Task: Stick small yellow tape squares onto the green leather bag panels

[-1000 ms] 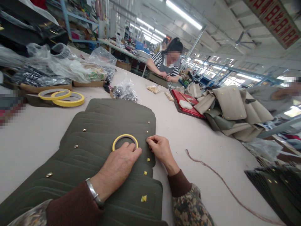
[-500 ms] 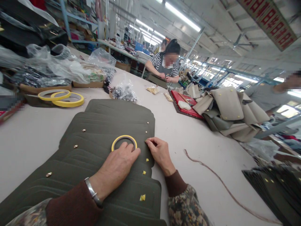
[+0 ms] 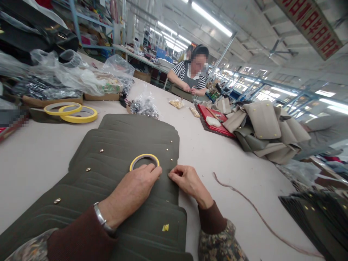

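Overlapping dark green panels [image 3: 127, 134] lie in a stack on the table. My left hand [image 3: 133, 192] rests over them, its fingers closed on a roll of yellow tape [image 3: 144, 156]. At the panels' right edge, my right hand [image 3: 189, 181] is pinched with thumb and forefinger touching a panel; whatever is between the fingertips is too small to make out. Small gold studs [image 3: 171, 160] show just beyond that hand, and other gold studs [image 3: 88, 169] sit along the left side. A yellow tape piece [image 3: 165, 227] sticks to a nearer panel.
Two yellow tape rolls [image 3: 78, 114] lie at left, near plastic bags [image 3: 78, 78]. Beige and green bag parts [image 3: 262, 119] are heaped at right, with a brown cord [image 3: 252, 204] nearer me. Dark panels [image 3: 318, 217] stand stacked at far right. A co-worker [image 3: 189, 74] works across the table.
My right hand has moved slightly toward me along the panel edge. A third small stud now shows beyond it, and two yellow tape pieces nearer me are out of sight. The left hand barely shifted.
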A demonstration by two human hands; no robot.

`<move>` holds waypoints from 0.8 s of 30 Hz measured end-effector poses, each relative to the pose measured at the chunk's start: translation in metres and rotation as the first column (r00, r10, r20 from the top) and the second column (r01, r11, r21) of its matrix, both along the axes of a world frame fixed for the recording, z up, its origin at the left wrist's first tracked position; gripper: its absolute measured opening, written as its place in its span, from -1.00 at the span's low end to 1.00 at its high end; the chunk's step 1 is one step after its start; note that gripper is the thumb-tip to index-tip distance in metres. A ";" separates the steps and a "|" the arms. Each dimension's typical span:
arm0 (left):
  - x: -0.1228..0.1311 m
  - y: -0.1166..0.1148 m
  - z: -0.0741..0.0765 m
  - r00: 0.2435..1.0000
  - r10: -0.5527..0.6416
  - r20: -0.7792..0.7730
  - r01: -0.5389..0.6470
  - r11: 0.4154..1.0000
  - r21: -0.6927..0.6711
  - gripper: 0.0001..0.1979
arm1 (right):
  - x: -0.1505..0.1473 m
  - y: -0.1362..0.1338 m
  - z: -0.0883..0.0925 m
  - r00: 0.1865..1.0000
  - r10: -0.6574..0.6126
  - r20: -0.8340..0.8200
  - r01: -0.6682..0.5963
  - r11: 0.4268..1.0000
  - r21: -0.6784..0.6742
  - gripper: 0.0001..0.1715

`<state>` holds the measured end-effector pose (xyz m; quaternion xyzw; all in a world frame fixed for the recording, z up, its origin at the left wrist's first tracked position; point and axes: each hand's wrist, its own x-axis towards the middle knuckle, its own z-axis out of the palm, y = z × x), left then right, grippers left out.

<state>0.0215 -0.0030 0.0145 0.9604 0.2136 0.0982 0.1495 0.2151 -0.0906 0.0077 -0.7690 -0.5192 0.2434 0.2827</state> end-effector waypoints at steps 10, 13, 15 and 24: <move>0.004 0.008 -0.002 0.998 0.064 -0.012 -0.062 0.993 0.104 -0.80 | -0.014 -0.011 0.007 0.996 0.091 0.023 -0.089 0.992 -0.091 -0.93; 0.001 0.007 -0.003 0.994 0.040 0.105 -0.054 0.990 0.127 -0.79 | -0.017 -0.017 0.004 0.993 0.094 0.077 -0.093 0.996 -0.012 -0.95; -0.001 0.006 -0.004 0.975 -0.001 0.223 -0.027 0.992 0.124 -0.78 | -0.014 -0.020 0.001 0.999 0.052 -0.005 -0.052 0.996 0.072 -0.90; 0.000 0.000 -0.013 0.906 -0.128 0.404 0.097 0.991 0.096 -0.61 | -0.016 -0.028 0.007 0.991 0.115 -0.062 -0.071 0.873 0.483 -0.83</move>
